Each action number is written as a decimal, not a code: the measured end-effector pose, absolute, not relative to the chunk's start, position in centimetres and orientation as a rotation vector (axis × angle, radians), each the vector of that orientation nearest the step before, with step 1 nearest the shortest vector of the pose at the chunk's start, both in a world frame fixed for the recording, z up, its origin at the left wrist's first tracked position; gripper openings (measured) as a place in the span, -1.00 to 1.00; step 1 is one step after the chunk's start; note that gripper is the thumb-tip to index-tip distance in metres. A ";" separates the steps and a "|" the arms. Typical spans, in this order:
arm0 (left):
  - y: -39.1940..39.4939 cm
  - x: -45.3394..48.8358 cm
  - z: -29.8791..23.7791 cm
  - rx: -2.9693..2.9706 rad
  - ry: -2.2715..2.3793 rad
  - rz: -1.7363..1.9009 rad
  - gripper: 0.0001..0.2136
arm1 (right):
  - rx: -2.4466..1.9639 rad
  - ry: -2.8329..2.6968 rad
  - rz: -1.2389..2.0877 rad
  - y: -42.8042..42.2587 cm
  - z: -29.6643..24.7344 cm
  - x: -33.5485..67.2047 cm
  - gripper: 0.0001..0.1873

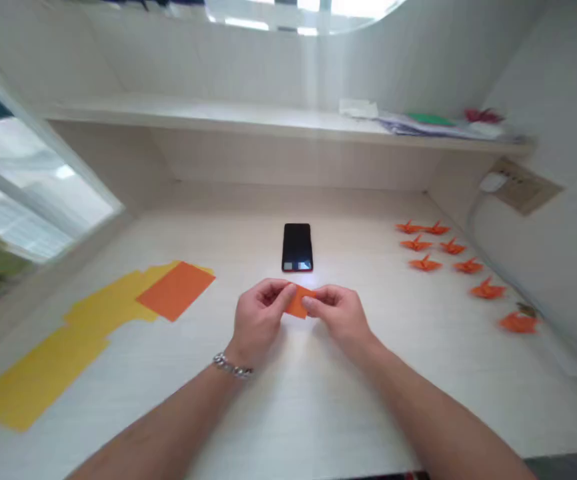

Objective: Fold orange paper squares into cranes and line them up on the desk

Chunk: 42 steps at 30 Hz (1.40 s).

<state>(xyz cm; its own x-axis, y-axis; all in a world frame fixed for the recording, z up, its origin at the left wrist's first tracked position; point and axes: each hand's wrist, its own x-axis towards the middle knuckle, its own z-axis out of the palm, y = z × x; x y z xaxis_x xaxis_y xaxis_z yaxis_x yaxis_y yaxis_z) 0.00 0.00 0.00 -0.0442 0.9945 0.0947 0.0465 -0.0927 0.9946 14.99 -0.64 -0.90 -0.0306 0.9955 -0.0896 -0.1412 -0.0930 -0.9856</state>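
Observation:
Both of my hands meet over the middle of the desk, pinching a small folded orange paper (299, 303) between them. My left hand (258, 320), with a metal bracelet at the wrist, grips the paper's left side with curled fingers. Its right side is held by my right hand (341, 315), thumb on top. Most of the paper is covered by my fingers. Just beyond it lies a black phone (297, 247), screen dark.
Several finished orange origami cranes (448, 257) stand in rows at the right. A flat orange sheet (175, 290) lies on yellow sheets (68, 340) at the left. A shelf (248, 119) above holds papers. A cable and wall socket (518, 187) are at the right.

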 end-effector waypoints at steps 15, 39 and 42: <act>0.9 0.4 -1.1 1.212 1.246 1.361 -0.79 | -1.075 -1.019 1.434 0.2 -2.1 14.6 -0.73; 2.6 0.2 -1.0 1.232 1.177 1.317 -0.74 | -1.149 -1.333 1.505 0.3 -2.3 15.0 -0.70; 2.6 0.2 -0.7 1.259 1.188 1.323 -0.75 | -1.143 -1.289 1.501 0.4 -2.1 15.2 -0.70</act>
